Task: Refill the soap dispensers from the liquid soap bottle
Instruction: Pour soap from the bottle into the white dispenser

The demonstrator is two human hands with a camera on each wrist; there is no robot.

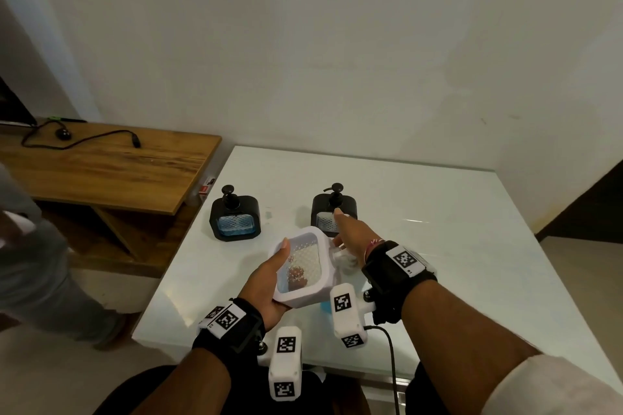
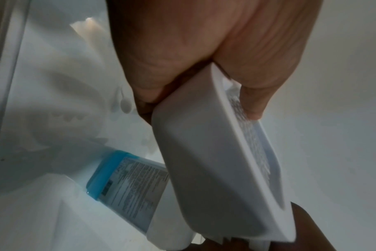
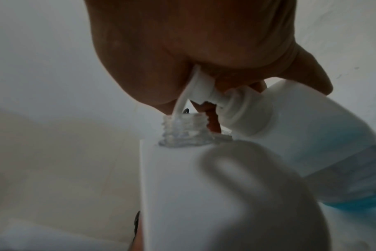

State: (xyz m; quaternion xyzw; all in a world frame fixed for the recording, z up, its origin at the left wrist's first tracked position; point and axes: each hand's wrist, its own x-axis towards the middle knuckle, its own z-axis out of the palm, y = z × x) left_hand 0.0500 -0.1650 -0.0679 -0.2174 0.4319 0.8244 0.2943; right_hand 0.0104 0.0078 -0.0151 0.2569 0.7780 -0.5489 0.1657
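My left hand (image 1: 268, 280) grips a white square soap dispenser (image 1: 303, 266), tilted above the white table (image 1: 438, 246), thumb across its mesh-patterned window. In the left wrist view the dispenser (image 2: 204, 161) fills the middle. Behind it lies the liquid soap bottle (image 2: 129, 183), blue with a printed label. My right hand (image 3: 182, 42) holds the bottle's white pump head (image 3: 204, 91), index finger stretched forward. The spout points into the dispenser's clear threaded neck (image 3: 182, 130). The bottle body (image 3: 311, 135) slants down to the right.
Two black dispensers stand at the back of the table, one on the left (image 1: 235, 217) and one on the right (image 1: 332, 212) just beyond my right hand (image 1: 350, 236). A wooden bench (image 1: 101, 172) with a cable stands to the left, with a person (image 1: 30, 263) beside it.
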